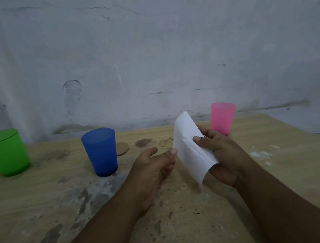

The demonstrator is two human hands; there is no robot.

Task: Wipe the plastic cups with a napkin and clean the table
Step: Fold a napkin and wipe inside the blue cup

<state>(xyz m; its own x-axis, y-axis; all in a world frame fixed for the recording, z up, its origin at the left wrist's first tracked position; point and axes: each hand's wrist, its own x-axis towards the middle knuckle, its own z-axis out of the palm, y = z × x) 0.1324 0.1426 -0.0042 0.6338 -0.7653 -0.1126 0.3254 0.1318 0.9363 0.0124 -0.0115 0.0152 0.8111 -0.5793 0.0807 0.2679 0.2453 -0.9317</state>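
A white napkin (pixel 191 147) is being held up in the air above the middle of a wooden table (pixel 66 207), folded over and hanging in a soft curve. The right hand (pixel 224 154) is gripping it, thumb pressing on the front and fingers curling behind, probably to keep the sheet taut and ready for wiping. The left hand (pixel 151 168) is hovering just beside the napkin's left edge, holding nothing, its fingers loosely bent and its thumb tip reaching toward the paper. Whether the thumb is touching the napkin cannot be told. It seems to be coming in to help fold or straighten the napkin.

Three plastic cups are standing on the table, none being touched. A blue cup (pixel 101 151) is sitting nearest, left of the hands. A green cup (pixel 6 154) is standing well apart at the far left. A pink cup (pixel 222 117) is standing behind the right hand, near the back edge.

The tabletop is showing dark stains and grey blotches, with white flecks (pixel 260 155) on the right, so the cleaning looks not yet done. A round cardboard disc (pixel 122 148) is lying just behind the blue cup. A scuffed pale wall (pixel 149 54) is filling the background.
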